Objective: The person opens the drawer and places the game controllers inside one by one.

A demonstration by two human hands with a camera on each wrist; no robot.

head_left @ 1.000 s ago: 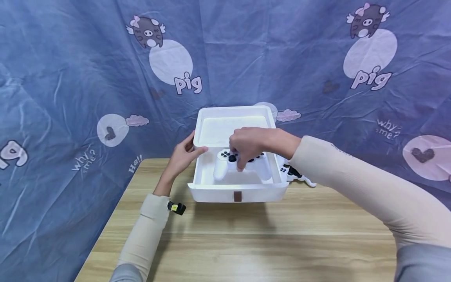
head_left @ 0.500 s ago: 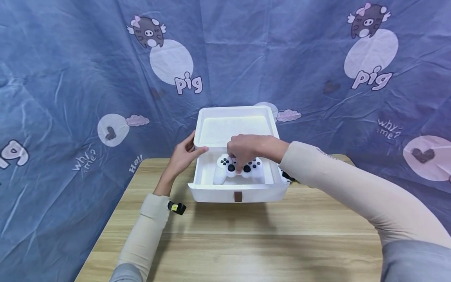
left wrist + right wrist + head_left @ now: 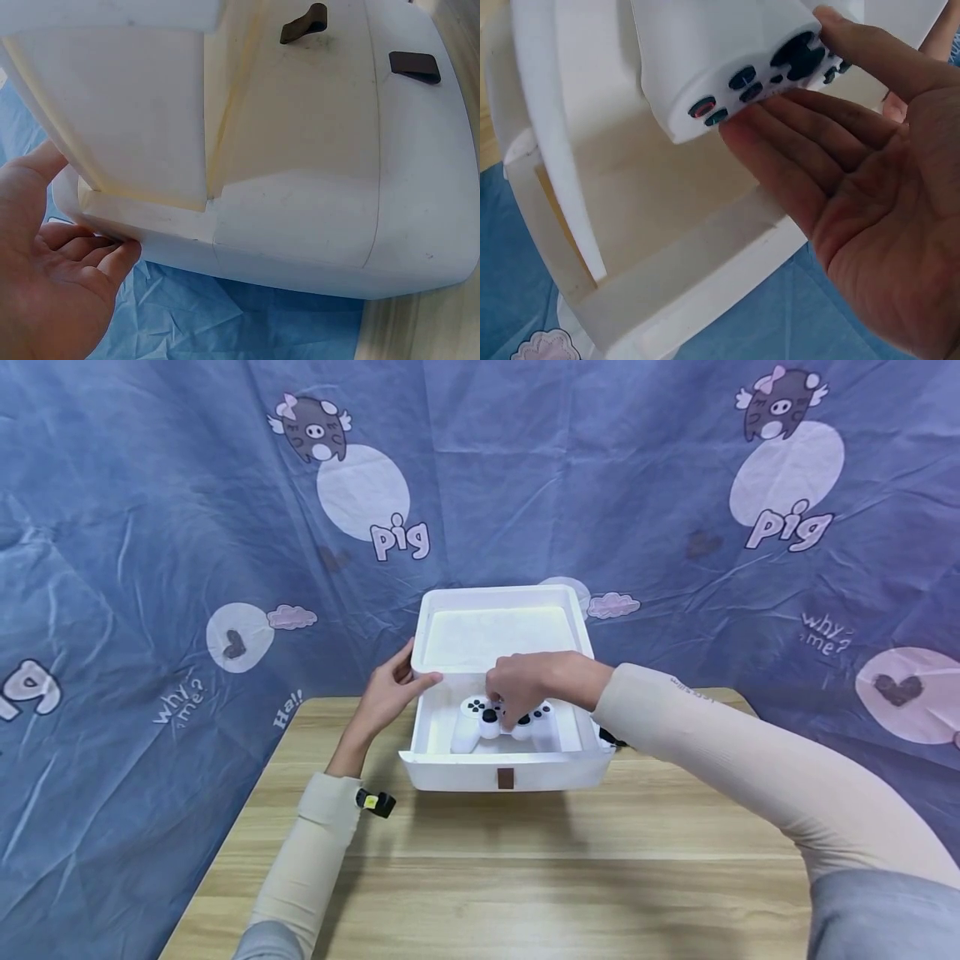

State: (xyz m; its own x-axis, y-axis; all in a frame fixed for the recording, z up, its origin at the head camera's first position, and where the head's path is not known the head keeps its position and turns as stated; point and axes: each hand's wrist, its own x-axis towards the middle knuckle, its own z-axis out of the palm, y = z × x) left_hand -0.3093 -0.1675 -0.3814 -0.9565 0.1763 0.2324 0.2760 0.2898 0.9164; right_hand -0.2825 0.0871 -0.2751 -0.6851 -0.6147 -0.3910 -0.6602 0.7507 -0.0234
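A white game controller [image 3: 467, 732] with black sticks and buttons is inside the open drawer [image 3: 438, 710] of a white drawer box [image 3: 498, 639]. My right hand [image 3: 517, 685] pinches the controller by its middle; in the right wrist view the thumb is on one side and the fingers are on the other. At the box's left edge, my left hand [image 3: 386, 697] grips the side, thumb over the rim and fingers curled behind. The left wrist view shows this left hand [image 3: 60, 277] on the corner of the white box [image 3: 300, 195].
A brown pull tab [image 3: 506, 778] is on the drawer front. Right of the box, a dark object [image 3: 611, 737] is mostly hidden by my right sleeve. The wooden table [image 3: 480, 877] extends in front, and a blue printed cloth [image 3: 495, 485] hangs behind.
My right hand has brought the controller down and slightly toward the drawer's front, with a small shift left. My left hand has stayed in place on the box.
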